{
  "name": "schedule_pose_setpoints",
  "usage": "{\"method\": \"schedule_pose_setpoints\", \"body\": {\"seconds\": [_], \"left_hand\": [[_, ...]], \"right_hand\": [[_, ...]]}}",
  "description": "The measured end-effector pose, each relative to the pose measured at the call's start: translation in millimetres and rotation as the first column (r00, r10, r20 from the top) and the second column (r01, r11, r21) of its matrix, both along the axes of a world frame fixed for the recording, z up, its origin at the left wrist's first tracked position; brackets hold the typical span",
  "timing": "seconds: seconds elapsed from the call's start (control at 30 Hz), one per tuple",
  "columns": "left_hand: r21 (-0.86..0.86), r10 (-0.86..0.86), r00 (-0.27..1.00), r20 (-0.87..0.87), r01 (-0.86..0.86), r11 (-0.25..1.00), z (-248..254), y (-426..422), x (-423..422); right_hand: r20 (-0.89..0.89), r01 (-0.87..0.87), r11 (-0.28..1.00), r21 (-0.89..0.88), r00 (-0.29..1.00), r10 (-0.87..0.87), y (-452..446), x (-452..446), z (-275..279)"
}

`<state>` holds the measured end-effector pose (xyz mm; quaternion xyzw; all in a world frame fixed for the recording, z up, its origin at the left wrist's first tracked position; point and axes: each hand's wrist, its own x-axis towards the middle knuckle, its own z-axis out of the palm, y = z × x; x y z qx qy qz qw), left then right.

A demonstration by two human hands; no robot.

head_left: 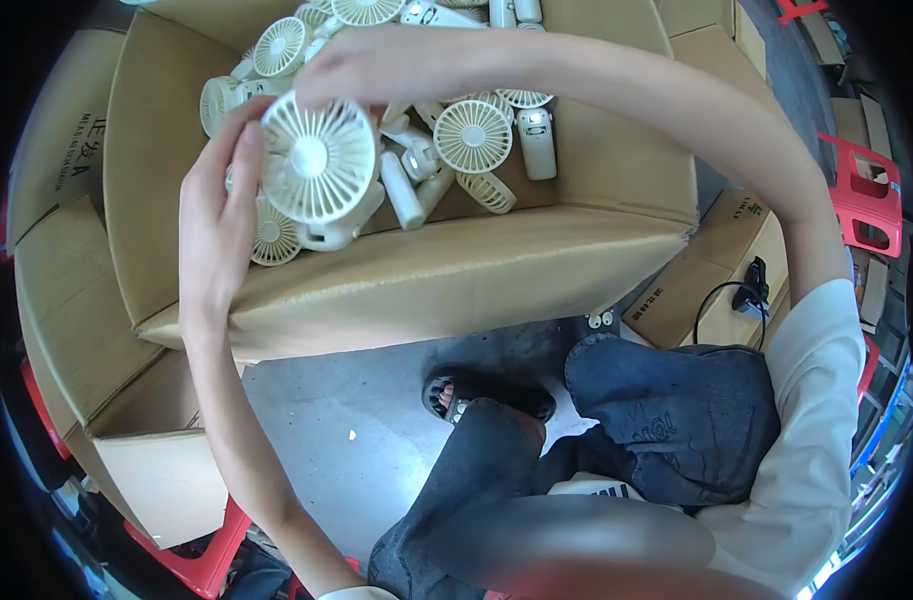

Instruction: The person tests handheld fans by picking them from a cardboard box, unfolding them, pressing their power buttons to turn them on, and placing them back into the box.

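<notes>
Left hand [222, 190] is clamping a fan [319, 160] at its rim, apparently steadying it beside the right hand [349, 68], whose fingers' state I cannot tell.

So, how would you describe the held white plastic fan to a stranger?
Find the large open brown cardboard box of pale plastic fans. Over its near side, the bare left hand holds the round-headed white plastic fan. Its ribbed face looks bigger than any neighbour's.
</notes>
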<state>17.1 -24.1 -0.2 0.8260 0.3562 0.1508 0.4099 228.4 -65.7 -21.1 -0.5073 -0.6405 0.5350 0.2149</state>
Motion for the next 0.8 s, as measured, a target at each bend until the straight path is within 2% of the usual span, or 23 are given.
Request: {"method": "schedule_pose_setpoints", "body": {"seconds": [0.03, 0.07, 0.1, 0.13, 0.17, 0.2, 0.23, 0.27, 0.37, 0.43, 0.53, 0.63, 0.67, 0.7, 0.73, 0.77, 0.8], "left_hand": [[-0.035, 0.060, 0.991, 0.120, -0.056, 0.998, 3.2, -1.0, 0.4], [-0.019, 0.057, 0.991, 0.125, -0.055, 0.998, -1.8, 0.5, -4.1], [-0.202, 0.047, 0.976, 0.215, -0.002, 0.979, -16.3, 5.2, -14.8], [-0.374, 0.049, 0.952, 0.302, 0.071, 0.925, -30.0, 9.5, -25.7], [-0.528, 0.068, 0.922, 0.382, 0.157, 0.835, -25.6, 7.5, -23.9], [-0.516, 0.058, 0.920, 0.388, 0.165, 0.841, -20.3, -1.1, -22.8], [-0.422, -0.090, 0.893, 0.440, 0.294, 0.858, -3.2, -24.4, -12.4], [-0.321, -0.236, 0.848, 0.474, 0.416, 0.851, 8.9, -41.5, -5.5], [-0.261, -0.271, 0.854, 0.444, 0.412, 0.873, 21.7, -61.4, -2.7], [-0.227, -0.284, 0.859, 0.426, 0.405, 0.886, 26.9, -70.2, -0.4], [-0.413, -0.075, 0.763, 0.642, 0.427, 0.804, 32.5, -81.0, 3.2], [-0.419, 0.005, 0.776, 0.631, 0.335, 0.844, 37.8, -94.7, 3.6], [-0.423, 0.047, 0.777, 0.628, 0.291, 0.858, 38.8, -98.1, 3.3], [-0.422, 0.043, 0.778, 0.627, 0.293, 0.858, 38.7, -101.0, 2.6], [-0.409, 0.027, 0.783, 0.621, 0.295, 0.864, 38.2, -104.2, 1.1], [-0.396, 0.013, 0.788, 0.616, 0.296, 0.869, 37.5, -107.1, -0.7], [-0.385, 0.001, 0.793, 0.609, 0.294, 0.875, 37.3, -109.9, -1.8]], "right_hand": [[-0.115, 0.092, 0.996, -0.011, 0.989, -0.092, -3.7, 5.8, 7.1], [-0.229, 0.181, 0.983, -0.029, 0.956, -0.183, -7.0, 11.6, 13.8], [-0.339, 0.264, 0.963, -0.058, 0.902, -0.267, -8.1, 16.2, 19.8], [-0.340, 0.267, 0.963, -0.044, 0.902, -0.266, -6.9, 19.7, 18.9], [-0.589, 0.208, 0.969, -0.135, 0.769, -0.247, -3.2, 23.6, 11.1], [-0.786, 0.123, 0.972, -0.202, 0.572, -0.235, 0.5, 28.5, 3.9], [-0.917, 0.019, 0.971, -0.238, 0.326, -0.231, -1.0, 29.7, 10.5], [-0.918, 0.026, 0.974, -0.225, 0.328, -0.221, -7.4, 30.2, 14.5], [-0.724, 0.387, 0.873, -0.297, 0.504, -0.471, -50.7, 4.8, 51.7], [-0.740, 0.358, 0.886, -0.295, 0.500, -0.449, -56.9, 2.9, 54.3], [-0.764, 0.300, 0.904, -0.305, 0.489, -0.420, -65.0, -1.7, 52.0], [-0.647, 0.362, 0.908, -0.211, 0.645, -0.407, -69.4, -6.7, 53.3], [-0.649, 0.364, 0.908, -0.208, 0.643, -0.406, -69.6, -6.8, 53.8], [-0.593, 0.461, 0.886, 0.058, 0.730, -0.341, -69.5, -6.2, 54.1], [-0.510, 0.504, 0.801, 0.324, 0.806, -0.300, -70.4, -6.3, 56.2], [-0.407, 0.486, 0.663, 0.569, 0.867, -0.286, -71.1, -6.6, 57.8], [-0.413, 0.490, 0.663, 0.566, 0.864, -0.287, -73.6, -8.1, 64.4]]}}
